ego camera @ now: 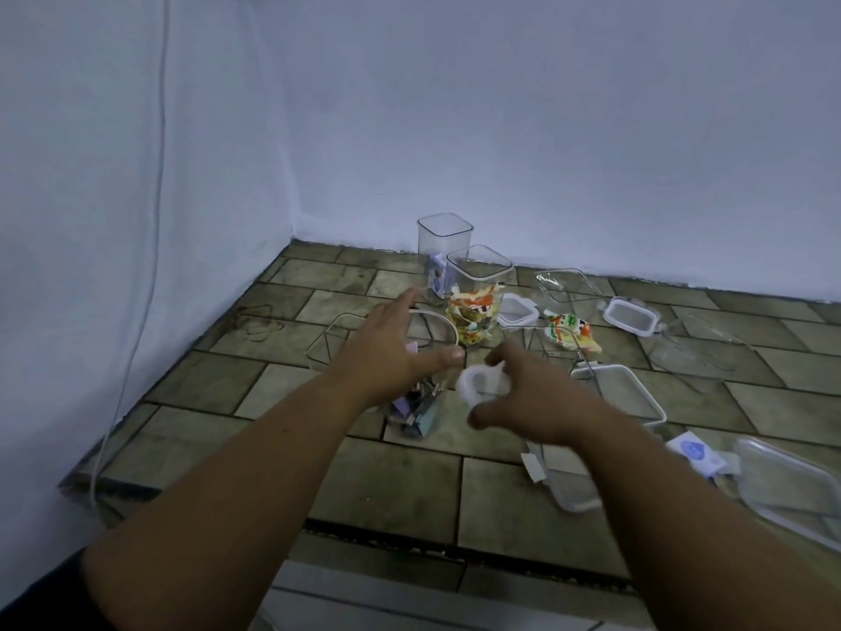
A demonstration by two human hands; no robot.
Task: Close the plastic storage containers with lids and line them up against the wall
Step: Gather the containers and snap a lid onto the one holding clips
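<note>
- Nearest, by the right edge of the floor, a big flat lid (792, 489) lies flat. Its long side runs from near-right toward far-left. It is loose, so I think it waits for a box.
- Just past it, another wide lid (623, 393) with a white rim lies flat on the tiles.
- The right hand (532, 403) holds a small white lid (482, 382). Its fingers (498, 357) curl and pinch the rim, thumb below. The lid is blurry, so I cannot tell how it tilts. I think the hand brings it to a box.
- The left hand (391, 348) is over a clear container (418, 393) with clips inside. Its fingers (448, 356) are spread wide, maybe to hold the box steady.
- Farther back, a tall container (478, 298) stands straight up with snack packets inside. Its open top faces up, ready for a lid.
- Farthest, another tall container (443, 239) stands upright near the wall (546, 129), open too.
- More low boxes and a small lid (632, 315) lie to the right, apart from the wall.
</note>
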